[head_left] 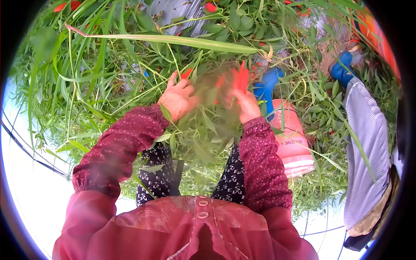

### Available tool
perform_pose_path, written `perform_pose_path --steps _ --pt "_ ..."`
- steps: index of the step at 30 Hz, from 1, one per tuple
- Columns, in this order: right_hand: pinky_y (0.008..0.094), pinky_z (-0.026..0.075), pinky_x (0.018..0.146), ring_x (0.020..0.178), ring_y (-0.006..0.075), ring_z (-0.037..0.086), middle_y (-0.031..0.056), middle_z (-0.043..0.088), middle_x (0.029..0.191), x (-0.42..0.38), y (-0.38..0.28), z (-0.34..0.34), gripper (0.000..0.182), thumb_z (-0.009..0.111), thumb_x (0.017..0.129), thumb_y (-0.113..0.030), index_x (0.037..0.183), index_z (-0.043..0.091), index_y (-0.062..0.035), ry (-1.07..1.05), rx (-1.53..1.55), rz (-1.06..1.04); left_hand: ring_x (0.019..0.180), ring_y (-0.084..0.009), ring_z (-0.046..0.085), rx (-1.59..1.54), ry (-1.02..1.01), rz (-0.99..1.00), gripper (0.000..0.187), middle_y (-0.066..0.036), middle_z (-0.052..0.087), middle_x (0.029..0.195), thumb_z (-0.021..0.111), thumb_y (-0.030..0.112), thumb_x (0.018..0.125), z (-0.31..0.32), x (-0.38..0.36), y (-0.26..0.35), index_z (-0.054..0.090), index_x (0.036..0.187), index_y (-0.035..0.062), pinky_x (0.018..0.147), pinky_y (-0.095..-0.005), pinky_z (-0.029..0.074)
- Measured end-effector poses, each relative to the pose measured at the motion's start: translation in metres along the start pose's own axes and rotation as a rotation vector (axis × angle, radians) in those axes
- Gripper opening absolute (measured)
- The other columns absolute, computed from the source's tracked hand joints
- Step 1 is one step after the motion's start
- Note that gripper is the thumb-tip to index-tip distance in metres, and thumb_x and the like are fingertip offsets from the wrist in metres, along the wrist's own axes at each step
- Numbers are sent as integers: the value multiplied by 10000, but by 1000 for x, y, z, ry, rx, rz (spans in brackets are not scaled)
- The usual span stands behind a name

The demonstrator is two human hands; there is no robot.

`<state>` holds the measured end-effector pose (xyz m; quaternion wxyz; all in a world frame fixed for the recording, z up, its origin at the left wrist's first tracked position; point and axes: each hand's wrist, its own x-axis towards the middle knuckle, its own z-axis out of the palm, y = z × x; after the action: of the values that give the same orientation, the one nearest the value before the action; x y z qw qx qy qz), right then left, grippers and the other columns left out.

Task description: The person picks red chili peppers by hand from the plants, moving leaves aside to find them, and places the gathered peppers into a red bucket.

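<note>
My left hand (178, 100) is among the leafy green plants (208, 121), its fingers apart, with nothing visible in them. A red chili pepper (186, 73) hangs just beyond its fingertips. My right hand (246, 104) is closed on several long red chili peppers (240, 79), which point away from me. Its fingertips are smeared by motion. Blurred leaves and more red peppers show between the hands. Right beside my right hand lies a blue shape (269, 86), perhaps a glove, at the mouth of a pink bucket (289, 136).
At the right, a co-worker's blue-gloved hand (342, 69) and striped sleeve (368, 130) reach into the plants. A red-orange thing (379, 39) stands at the upper right edge. A long grass blade (173, 40) crosses ahead of my hands. Grey sheeting (177, 17) shows through the foliage.
</note>
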<state>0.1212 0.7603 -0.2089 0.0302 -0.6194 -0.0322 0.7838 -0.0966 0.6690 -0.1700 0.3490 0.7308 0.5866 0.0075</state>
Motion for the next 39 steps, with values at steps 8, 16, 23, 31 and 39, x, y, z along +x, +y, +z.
perform_pose_path --steps 8,16,23,31,39 --pt "356 443 796 859 179 526 25 573 991 -14 45 25 263 611 801 -185 1039 552 -89 -102 247 152 999 -217 494 -75 62 25 175 -14 520 819 672 178 658 -9 -10 -2 616 824 170 1007 -570 261" --pt "351 472 725 842 187 566 60 580 935 -69 42 29 335 591 812 -197 1105 497 -67 16 490 98 1015 -267 498 -135 50 76 322 -62 532 911 675 113 620 -38 -23 1 559 920 97 938 -475 362" --pt "254 372 569 723 129 455 23 465 855 -93 19 22 410 585 793 -129 1175 448 -72 -158 872 -8 963 -288 507 -212 144 28 317 -79 531 902 693 98 616 -39 -29 0 522 882 82 891 -457 390" --pt "363 440 811 814 165 518 55 504 884 -64 -24 51 435 603 778 -117 1166 444 -2 -353 842 -67 911 -287 527 -246 211 43 352 -85 532 854 755 167 611 -41 -29 1 497 830 73 903 -465 390" --pt "390 493 754 857 231 576 77 555 922 -21 27 90 215 580 792 -85 989 518 -26 -257 362 223 973 -234 521 -128 166 94 291 -42 547 868 742 218 627 -35 -33 1 536 792 94 982 -478 330"
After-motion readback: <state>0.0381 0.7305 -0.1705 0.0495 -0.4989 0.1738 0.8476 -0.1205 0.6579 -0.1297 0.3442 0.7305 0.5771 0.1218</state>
